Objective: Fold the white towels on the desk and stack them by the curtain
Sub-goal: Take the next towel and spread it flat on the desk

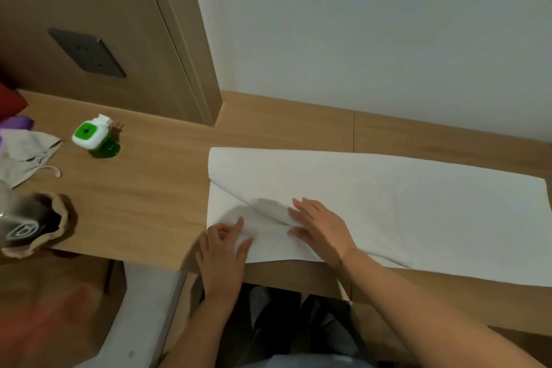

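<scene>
A large white towel (388,206) lies spread across the wooden desk (143,203), its right part reaching the frame's edge. Its left end is folded over in a loose flap. My left hand (224,251) pinches the near left corner of the towel at the desk's front edge. My right hand (319,227) lies flat with straight fingers on the towel, pressing down the folded flap just right of the left hand. No curtain or folded stack shows in this view.
A green and white plug-in device (95,137) stands at the desk's back left. A grey cloth pouch (24,155) and a brown paper bag holding a clear cup (33,224) sit at the left edge. A wall socket (88,54) is on the wooden panel.
</scene>
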Demonstrator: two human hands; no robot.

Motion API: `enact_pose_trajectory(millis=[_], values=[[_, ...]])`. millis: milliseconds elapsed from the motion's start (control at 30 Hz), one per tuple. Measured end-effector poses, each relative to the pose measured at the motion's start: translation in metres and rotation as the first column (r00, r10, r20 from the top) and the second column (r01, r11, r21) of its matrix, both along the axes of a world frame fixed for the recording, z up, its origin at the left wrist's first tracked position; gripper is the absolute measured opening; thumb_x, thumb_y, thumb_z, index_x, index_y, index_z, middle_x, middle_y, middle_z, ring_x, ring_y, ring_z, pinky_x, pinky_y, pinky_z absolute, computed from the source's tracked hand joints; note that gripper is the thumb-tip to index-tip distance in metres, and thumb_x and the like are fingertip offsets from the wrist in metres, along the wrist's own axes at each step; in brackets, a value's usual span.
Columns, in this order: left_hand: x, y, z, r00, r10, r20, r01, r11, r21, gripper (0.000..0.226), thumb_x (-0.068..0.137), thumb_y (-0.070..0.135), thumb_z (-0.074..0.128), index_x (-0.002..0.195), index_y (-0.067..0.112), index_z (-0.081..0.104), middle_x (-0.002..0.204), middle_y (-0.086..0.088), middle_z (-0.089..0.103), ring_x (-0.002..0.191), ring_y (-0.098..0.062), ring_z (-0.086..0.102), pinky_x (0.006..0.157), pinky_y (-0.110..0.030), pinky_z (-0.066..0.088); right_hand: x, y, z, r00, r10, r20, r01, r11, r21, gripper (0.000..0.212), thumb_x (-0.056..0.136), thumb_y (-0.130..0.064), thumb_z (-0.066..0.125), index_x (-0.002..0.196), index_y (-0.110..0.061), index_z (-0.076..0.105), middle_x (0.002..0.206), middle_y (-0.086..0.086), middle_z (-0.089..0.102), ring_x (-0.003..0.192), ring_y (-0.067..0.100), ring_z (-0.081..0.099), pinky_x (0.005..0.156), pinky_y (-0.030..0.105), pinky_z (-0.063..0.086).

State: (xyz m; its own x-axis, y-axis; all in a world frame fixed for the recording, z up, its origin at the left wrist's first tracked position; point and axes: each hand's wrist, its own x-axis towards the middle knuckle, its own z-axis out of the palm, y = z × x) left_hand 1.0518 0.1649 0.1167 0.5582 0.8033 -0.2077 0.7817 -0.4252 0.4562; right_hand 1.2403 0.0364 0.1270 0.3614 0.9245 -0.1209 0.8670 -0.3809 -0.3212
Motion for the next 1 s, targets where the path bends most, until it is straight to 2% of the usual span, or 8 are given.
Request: enact_pose_trajectory(millis=[233, 333, 467, 533, 633, 733, 867, 1000], values=[[-0.003, 0.021, 0.003, 0.991, -0.132, 0.001, 0.132, 0.991, -0.038, 0.048, 0.091, 0.037, 0.064, 0.138, 0.033, 0.054, 0.112, -0.003, 0.047, 0.104, -0.021, 0.048, 0.088, -0.036, 0.041, -0.001, 0.004, -0.004, 0.994, -0.048, 0.095, 0.037, 0.993, 0.116, 0.062, 0.103, -0.047, 0.018, 0.107, -0.020, 0.073, 0.116, -0.001, 0.070, 0.105, 0.020, 0.067, 0.075, 0.028, 0.057], [0.005, 0.019, 0.010, 0.996, -0.049, 0.079, 0.059, 0.991, -0.118, 0.045, 0.093, 0.032, 0.063, 0.137, 0.025, 0.056, 0.109, 0.000, 0.047, 0.098, -0.013, 0.048, 0.086, -0.025, 0.042, 0.004, 0.014, 0.003, 0.992, -0.125, -0.019, 0.126, 0.982, 0.143, 0.044, 0.103, -0.040, 0.034, 0.111, -0.013, 0.069, 0.108, 0.003, 0.070, 0.097, 0.023, 0.065, 0.072, 0.033, 0.057], [0.028, 0.026, 0.020, 0.919, 0.294, 0.261, -0.173, 0.898, -0.405, 0.045, 0.092, 0.023, 0.066, 0.135, 0.015, 0.055, 0.110, 0.004, 0.056, 0.085, -0.004, 0.055, 0.071, -0.010, 0.039, 0.041, 0.028, 0.024, 0.891, -0.243, -0.383, 0.277, 0.960, 0.036, 0.018, 0.100, -0.025, 0.050, 0.102, -0.011, 0.060, 0.081, 0.000, 0.060, 0.075, 0.020, 0.054, 0.067, 0.031, 0.039], [0.041, 0.038, 0.025, 0.856, 0.427, 0.293, -0.208, 0.801, -0.562, 0.051, 0.092, 0.025, 0.066, 0.139, 0.014, 0.049, 0.118, 0.003, 0.060, 0.096, -0.008, 0.059, 0.076, -0.014, 0.044, 0.070, 0.036, 0.033, 0.824, -0.314, -0.472, 0.333, 0.942, -0.044, 0.013, 0.098, -0.022, 0.053, 0.096, -0.011, 0.060, 0.080, 0.000, 0.057, 0.076, 0.018, 0.050, 0.071, 0.029, 0.036], [0.066, 0.057, 0.030, 0.792, 0.556, 0.252, -0.212, 0.638, -0.741, 0.059, 0.093, 0.029, 0.064, 0.143, 0.006, 0.041, 0.136, -0.012, 0.055, 0.115, -0.028, 0.058, 0.100, -0.038, 0.048, 0.096, 0.046, 0.036, 0.701, -0.462, -0.544, 0.443, 0.879, -0.176, 0.019, 0.100, -0.022, 0.050, 0.081, -0.017, 0.054, 0.078, -0.005, 0.051, 0.081, 0.016, 0.046, 0.075, 0.024, 0.034], [0.090, 0.067, 0.038, 0.766, 0.566, 0.303, -0.129, 0.598, -0.791, 0.063, 0.094, 0.029, 0.064, 0.149, 0.020, 0.034, 0.144, 0.002, 0.045, 0.123, -0.018, 0.051, 0.108, -0.038, 0.043, 0.101, 0.053, 0.026, 0.585, -0.566, -0.581, 0.540, 0.806, -0.242, 0.025, 0.101, -0.023, 0.046, 0.078, -0.017, 0.052, 0.081, -0.005, 0.053, 0.084, 0.016, 0.047, 0.070, 0.021, 0.038], [0.112, 0.074, 0.035, 0.778, 0.552, 0.300, -0.103, 0.583, -0.806, 0.063, 0.094, 0.037, 0.062, 0.148, 0.021, 0.035, 0.145, 0.004, 0.042, 0.124, -0.018, 0.050, 0.107, -0.037, 0.044, 0.098, 0.053, 0.018, 0.585, -0.567, -0.579, 0.568, 0.797, -0.206, 0.027, 0.101, -0.021, 0.045, 0.075, -0.019, 0.050, 0.079, -0.005, 0.052, 0.077, 0.013, 0.046, 0.068, 0.020, 0.036], [0.131, 0.071, 0.025, 0.789, 0.560, 0.253, -0.123, 0.547, -0.828, 0.060, 0.090, 0.042, 0.066, 0.139, 0.014, 0.046, 0.128, 0.002, 0.058, 0.107, -0.014, 0.059, 0.082, -0.026, 0.049, 0.096, 0.048, 0.013, 0.596, -0.540, -0.594, 0.562, 0.809, -0.171, 0.027, 0.101, -0.022, 0.045, 0.074, -0.018, 0.049, 0.074, -0.007, 0.049, 0.072, 0.011, 0.043, 0.064, 0.013, 0.034]])
